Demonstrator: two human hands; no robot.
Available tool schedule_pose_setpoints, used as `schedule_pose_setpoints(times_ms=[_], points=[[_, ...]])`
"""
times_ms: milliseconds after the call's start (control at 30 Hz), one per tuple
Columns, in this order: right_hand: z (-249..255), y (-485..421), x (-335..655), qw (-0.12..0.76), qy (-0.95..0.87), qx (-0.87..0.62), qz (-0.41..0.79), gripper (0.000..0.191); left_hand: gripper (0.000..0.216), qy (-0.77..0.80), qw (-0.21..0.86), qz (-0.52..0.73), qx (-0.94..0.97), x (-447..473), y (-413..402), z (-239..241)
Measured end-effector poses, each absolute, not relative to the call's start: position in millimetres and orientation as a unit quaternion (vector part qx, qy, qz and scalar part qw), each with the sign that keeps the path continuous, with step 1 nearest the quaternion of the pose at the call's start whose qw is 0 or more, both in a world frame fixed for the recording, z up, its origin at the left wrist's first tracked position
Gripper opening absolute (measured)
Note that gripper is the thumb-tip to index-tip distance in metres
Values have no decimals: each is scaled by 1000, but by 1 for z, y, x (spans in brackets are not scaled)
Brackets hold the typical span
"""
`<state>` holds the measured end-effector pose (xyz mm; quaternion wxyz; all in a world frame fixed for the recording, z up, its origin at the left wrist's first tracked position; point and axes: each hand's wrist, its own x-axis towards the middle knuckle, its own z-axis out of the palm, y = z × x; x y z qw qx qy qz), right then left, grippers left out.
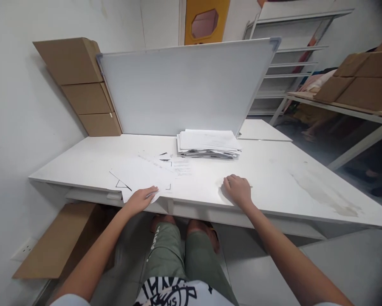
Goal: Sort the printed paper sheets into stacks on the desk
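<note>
At the desk's front edge, my left hand (142,199) is closed on the near corner of a white sheet of paper (142,174), which bends over the edge there. The sheet carries black printed corner marks and a small triangle. Farther right, my right hand (237,189) rests on the desk top with its fingers curled in. Something pale shows at the edge of that hand, too hidden to name. Between and behind my hands stands a thick stack of papers (208,143).
A whiteboard (187,89) leans upright behind the white desk (270,170). Stacked cardboard boxes (89,95) stand at its left end. An opened carton (57,242) lies below left. Shelving (273,80) and a table with boxes (363,83) are at right.
</note>
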<state>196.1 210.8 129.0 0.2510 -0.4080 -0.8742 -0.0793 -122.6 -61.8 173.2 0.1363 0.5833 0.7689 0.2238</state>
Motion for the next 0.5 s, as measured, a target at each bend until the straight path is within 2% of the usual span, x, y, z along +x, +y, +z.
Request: schedule_pose_setpoints(times_ms=[133,267,333,400,467,500], points=[[128,211,196,263,-870,-410,-81,39,38,773,6,383,506,-98,-44,190],[131,211,196,251,-868,-423,-69,39,27,633,-116,652,401,-75,-15,252],[133,212,196,244,-868,-429,-61,38,25,527,-99,777,330,-72,4,289],[137,212,196,236,-867,-435,-53,38,20,454,-3,835,311,-76,23,313],[140,212,196,227,-867,-440,-46,38,19,437,53,854,277,-82,36,316],[142,212,195,225,-868,-441,-42,38,20,451,47,855,252,-85,39,308]])
